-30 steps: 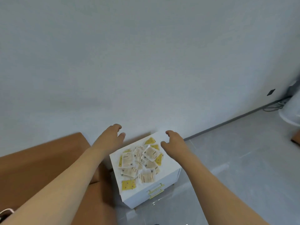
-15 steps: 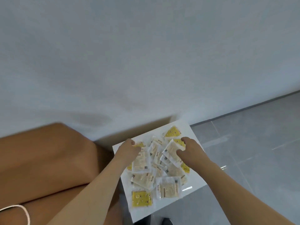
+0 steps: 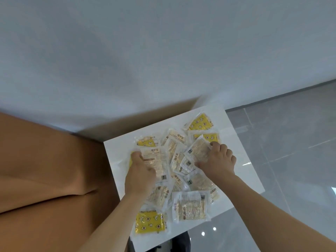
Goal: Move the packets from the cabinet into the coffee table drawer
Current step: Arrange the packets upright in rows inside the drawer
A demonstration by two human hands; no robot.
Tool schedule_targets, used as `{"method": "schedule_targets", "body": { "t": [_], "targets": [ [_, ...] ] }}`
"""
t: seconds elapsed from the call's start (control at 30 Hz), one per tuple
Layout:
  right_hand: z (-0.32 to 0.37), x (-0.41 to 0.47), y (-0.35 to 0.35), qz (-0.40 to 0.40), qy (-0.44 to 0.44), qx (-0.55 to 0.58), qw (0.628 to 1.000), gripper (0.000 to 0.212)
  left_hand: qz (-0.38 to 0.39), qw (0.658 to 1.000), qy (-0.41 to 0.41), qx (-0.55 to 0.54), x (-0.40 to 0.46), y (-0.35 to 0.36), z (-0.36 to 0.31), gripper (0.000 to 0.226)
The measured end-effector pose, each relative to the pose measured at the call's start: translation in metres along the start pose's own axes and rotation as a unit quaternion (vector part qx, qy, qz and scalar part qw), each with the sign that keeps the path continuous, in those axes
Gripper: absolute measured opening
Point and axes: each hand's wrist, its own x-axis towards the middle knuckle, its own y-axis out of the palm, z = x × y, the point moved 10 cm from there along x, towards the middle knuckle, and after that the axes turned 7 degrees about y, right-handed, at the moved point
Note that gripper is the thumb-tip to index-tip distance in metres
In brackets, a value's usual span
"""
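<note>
Several packets, some clear with pale contents and some yellow with star prints, lie in a loose heap on the white cabinet top. My left hand presses on a large white packet at the heap's left side, fingers curled over its edge. My right hand is closed around a clear packet at the heap's right, thumb under and fingers on top. The coffee table drawer is not in view.
A brown leather sofa sits tight against the cabinet's left side. The pale wall stands directly behind. Grey tiled floor lies to the right and in front.
The view has closed in on the cabinet top. Both hands went from hovering above the cabinet down onto the heap and have closed on packets.
</note>
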Motion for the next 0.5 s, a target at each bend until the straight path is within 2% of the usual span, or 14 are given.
{"method": "schedule_targets", "body": {
  "t": [0.07, 0.17, 0.2, 0.27, 0.33, 0.43, 0.5],
  "targets": [
    [0.001, 0.002, -0.003, 0.011, 0.002, -0.011, 1.000, 0.084, 0.034, 0.999, -0.003, -0.026, 0.001, 0.000, 0.000, 0.014],
    [0.002, 0.000, -0.008, 0.025, 0.003, -0.019, 0.999, 0.072, 0.064, 0.998, -0.007, -0.013, 0.003, -0.007, 0.000, 0.002],
    [0.002, -0.001, -0.010, 0.025, -0.002, -0.021, 0.999, 0.066, 0.080, 0.997, -0.016, -0.004, 0.001, -0.004, -0.001, 0.014],
    [0.001, -0.005, -0.014, 0.020, -0.014, 0.000, 1.000, 0.048, 0.104, 0.992, -0.019, 0.062, -0.002, 0.005, -0.006, 0.054],
    [-0.002, -0.009, -0.015, 0.020, -0.028, 0.053, 0.998, 0.027, 0.077, 0.984, 0.007, 0.158, -0.006, 0.014, -0.022, 0.084],
    [-0.013, -0.013, -0.012, 0.048, -0.023, 0.158, 0.986, 0.016, 0.034, 0.974, 0.019, 0.223, -0.016, 0.033, -0.040, 0.103],
    [-0.027, -0.016, -0.016, 0.048, -0.008, 0.231, 0.972, 0.014, 0.005, 0.970, 0.020, 0.244, -0.022, 0.042, -0.046, 0.097]
  ]
}}
